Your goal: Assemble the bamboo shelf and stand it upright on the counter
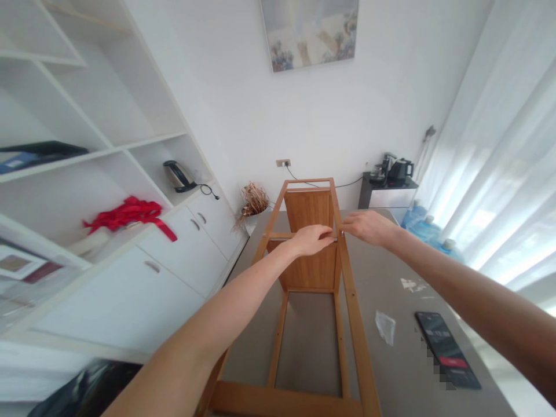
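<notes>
A wooden frame (353,324) with rails and a board panel lies lengthwise on the grey table (391,289). My left hand (311,238) reaches over the frame, fingers curled down onto the cross rail where it meets the right side rail. My right hand (368,226) comes from the right, with its fingers pinched at the same joint on the outer side of the rail. Whether either hand holds a small part there is hidden.
A black phone (447,349) and a torn plastic wrapper (386,326) lie on the table right of the frame. White shelves and cabinets (143,272) with a kettle (177,175) and red ribbon (130,213) line the left. A tea station (388,182) and water bottles (428,229) stand beyond.
</notes>
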### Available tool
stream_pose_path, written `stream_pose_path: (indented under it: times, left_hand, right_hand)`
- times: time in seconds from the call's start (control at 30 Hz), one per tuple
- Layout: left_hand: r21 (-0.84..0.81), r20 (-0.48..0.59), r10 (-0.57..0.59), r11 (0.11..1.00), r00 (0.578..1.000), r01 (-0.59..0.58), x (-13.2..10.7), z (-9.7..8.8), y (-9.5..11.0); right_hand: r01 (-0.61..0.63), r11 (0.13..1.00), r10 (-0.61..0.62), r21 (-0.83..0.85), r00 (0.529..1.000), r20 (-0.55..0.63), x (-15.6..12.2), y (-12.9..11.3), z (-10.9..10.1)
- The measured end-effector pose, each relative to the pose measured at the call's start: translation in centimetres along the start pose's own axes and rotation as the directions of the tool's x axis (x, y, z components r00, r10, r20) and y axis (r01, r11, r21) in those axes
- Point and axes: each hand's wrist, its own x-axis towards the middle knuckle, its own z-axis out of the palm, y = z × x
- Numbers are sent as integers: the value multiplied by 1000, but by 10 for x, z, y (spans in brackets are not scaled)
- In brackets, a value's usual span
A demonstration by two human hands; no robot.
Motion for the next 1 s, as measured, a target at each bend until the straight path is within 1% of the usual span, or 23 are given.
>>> stream_pose_path:
  times: [0.03,0.07,0.1,0.13,0.17,0.2,0.23,0.27,0.3,0.33,0.37,0.4,0.43,0.5,0.57,0.6,0.67,0.73,0.77,0.83,0.9,0.97,1.0]
  left_hand:
    - [9,-4,-5,1000,1000,5,0,0,0]
    - [15,-12,-10,1000,1000,10,0,1,-1]
    - [19,-22,-13,1000,1000,14,0,1,-1]
    - [22,-33,-14,1000,999,15,0,2,-1]
    - [25,-42,-13,1000,999,14,-1,3,-2]
    - [29,-45,-12,999,999,14,-1,3,-2]
    - [33,-45,-11,999,999,12,-1,4,-2]
    - [35,-42,-8,999,999,10,-2,4,-3]
    - [33,-40,-7,999,999,8,-2,4,-3]
    - [26,-41,-7,1000,999,8,-3,4,-3]
    - [14,-44,-8,1000,999,8,-3,4,-4]
    - [0,-48,-9,1000,999,9,-4,4,-4]
    - [-15,-52,-13,1000,999,12,-4,4,-4]
    - [-46,-56,-27,999,998,24,-6,4,-4]
    - [-70,-58,-40,997,998,36,-7,4,-1]
    - [-77,-55,-40,996,998,36,-8,4,0]
    - [-84,-55,-20,996,998,16,-10,0,3]
    - [-97,-97,10,995,995,-20,-15,-10,3]
    - [-110,-141,22,993,990,-38,-19,-17,0]
    - [-134,-256,17,990,967,-53,-31,-36,-11]
    - [-149,-361,-45,989,932,-10,-48,-57,-30]
    - [-168,-432,-194,977,881,133,-69,-74,-53]
    - [-191,-446,-272,960,853,206,-80,-79,-65]
  right_hand:
    - [-23,999,24,24,998,-58,0,3,-2]
    - [-85,994,94,72,987,-132,0,5,-4]
    - [-178,972,207,151,957,-202,0,6,-6]
    - [-285,922,347,264,910,-229,-1,6,-8]
    - [-384,834,483,397,856,-186,-2,3,-9]
    - [-467,709,585,528,808,-71,-4,-3,-8]
    - [-529,559,626,638,774,93,-7,-10,-6]
    - [-570,399,598,718,756,267,-10,-20,-3]
    - [-587,246,527,772,749,402,-13,-31,1]
    - [-570,112,463,814,755,465,-17,-42,6]
    - [-528,-1,454,849,756,471,-20,-53,10]
    - [-487,-72,478,871,749,459,-22,-62,14]
    - [-459,-99,511,883,738,441,-23,-70,16]
    - [-461,-71,556,885,718,419,-24,-77,15]
    - [-503,13,518,864,743,425,-24,-74,9]
    - [-530,76,493,845,756,430,-24,-69,4]
    - [-588,261,509,766,757,408,-25,-56,-6]
    - [-625,449,586,639,745,319,-24,-44,-17]
    - [-621,509,600,596,753,271,-22,-41,-22]
    - [-576,577,563,579,794,229,-11,-41,-31]
    - [-520,604,475,605,843,252,9,-52,-38]
    - [-464,626,385,627,883,270,37,-69,-43]
    - [-425,649,338,631,904,262,53,-78,-46]
